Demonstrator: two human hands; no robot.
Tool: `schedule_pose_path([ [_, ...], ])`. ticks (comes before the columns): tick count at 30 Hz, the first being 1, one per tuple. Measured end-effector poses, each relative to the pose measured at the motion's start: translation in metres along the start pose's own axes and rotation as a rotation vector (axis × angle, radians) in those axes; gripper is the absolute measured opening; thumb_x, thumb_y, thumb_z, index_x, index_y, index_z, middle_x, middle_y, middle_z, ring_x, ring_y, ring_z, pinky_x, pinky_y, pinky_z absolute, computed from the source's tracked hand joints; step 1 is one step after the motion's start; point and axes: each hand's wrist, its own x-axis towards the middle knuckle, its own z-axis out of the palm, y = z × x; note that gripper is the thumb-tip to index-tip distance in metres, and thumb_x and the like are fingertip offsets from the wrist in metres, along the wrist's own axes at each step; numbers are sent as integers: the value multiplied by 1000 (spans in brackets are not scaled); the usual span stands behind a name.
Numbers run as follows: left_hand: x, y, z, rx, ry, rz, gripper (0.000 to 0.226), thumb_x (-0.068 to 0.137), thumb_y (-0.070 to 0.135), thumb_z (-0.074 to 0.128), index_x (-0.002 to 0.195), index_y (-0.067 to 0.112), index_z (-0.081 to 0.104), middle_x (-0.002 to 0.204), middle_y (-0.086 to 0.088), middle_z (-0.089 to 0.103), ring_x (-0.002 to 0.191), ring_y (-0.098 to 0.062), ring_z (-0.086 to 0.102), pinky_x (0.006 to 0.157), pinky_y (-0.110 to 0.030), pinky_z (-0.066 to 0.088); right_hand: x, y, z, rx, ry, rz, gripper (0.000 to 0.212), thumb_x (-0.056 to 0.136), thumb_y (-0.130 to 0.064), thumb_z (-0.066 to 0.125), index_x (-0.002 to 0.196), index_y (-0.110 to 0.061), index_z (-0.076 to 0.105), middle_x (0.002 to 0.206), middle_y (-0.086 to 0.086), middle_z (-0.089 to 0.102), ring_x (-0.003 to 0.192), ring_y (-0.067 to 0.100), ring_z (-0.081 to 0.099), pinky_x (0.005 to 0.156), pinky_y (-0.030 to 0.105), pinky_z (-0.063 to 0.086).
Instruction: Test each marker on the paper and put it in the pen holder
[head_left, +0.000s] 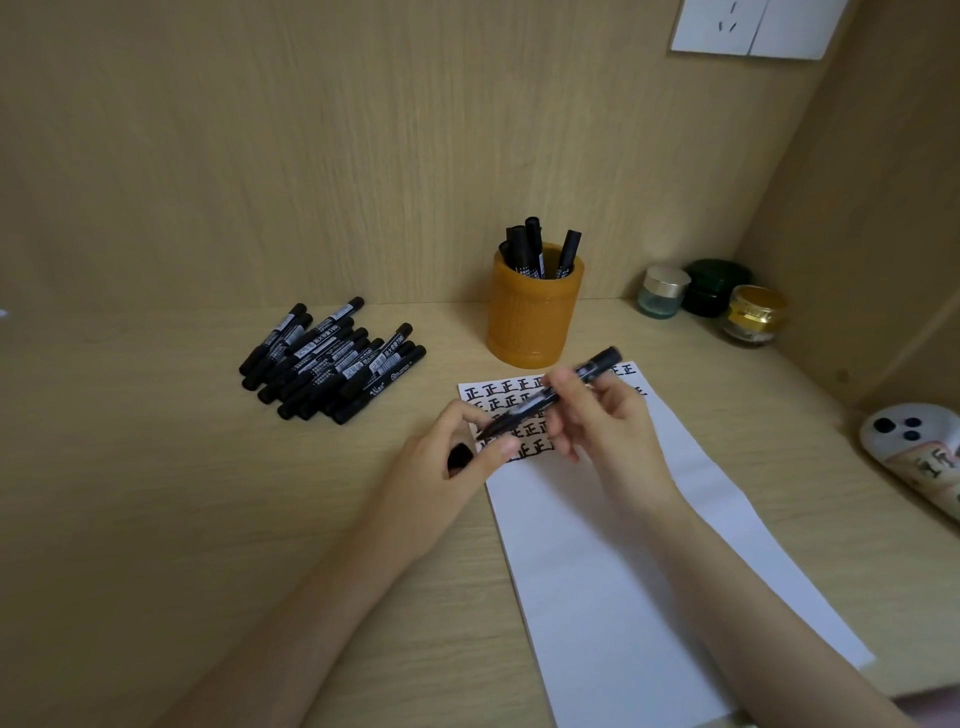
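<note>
Black marker (550, 401) is clamped in the right grip (608, 423) above the written top of the white paper (623, 545), its bare tip pointed toward the left grip (447, 467), which is curled round a black cap (460, 457). Just behind the paper, the orange pen holder (535, 317) is stood on the counter (156, 493) with several markers (532, 249) held in it; a pile of capped markers (332, 358) is laid to its left.

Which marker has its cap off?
The marker in the right hand, over the paper: its tip is bare. The left hand holds the cap. Those in the pile and holder look capped.
</note>
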Motion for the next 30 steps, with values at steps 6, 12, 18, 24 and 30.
schedule_pose_path([
  [6,-5,0,4,147,-201,28,16,86,44,60,85,30,52,51,9,41,45,-3,37,51,-18,29,18,-3,-50,93,187,125,19,91,-23,62,76,-16,52,57,2,53,49,16,50,43,24,33],
  [12,-10,4,6,327,-356,75,16,81,46,67,91,34,64,51,24,49,46,2,46,54,-12,30,19,9,-66,40,199,238,24,96,-23,47,91,-9,65,62,7,64,51,15,57,39,20,34],
  [18,-9,4,6,352,-369,51,16,79,48,68,92,39,65,53,28,49,47,7,46,54,-11,28,22,10,-65,-237,318,154,31,82,-26,76,61,-15,56,51,4,50,39,12,40,38,17,31],
  [24,-9,3,6,363,-371,46,17,79,50,67,92,40,64,53,24,48,47,5,46,56,-15,31,25,22,-67,-310,401,109,34,85,-20,70,58,-15,49,49,3,45,39,10,36,45,22,31],
  [30,-9,4,6,388,-371,43,17,79,51,66,92,41,62,54,28,49,49,7,47,57,-15,31,24,28,-70,-368,382,88,30,84,-20,68,59,-16,51,51,0,46,47,11,38,53,27,31],
])
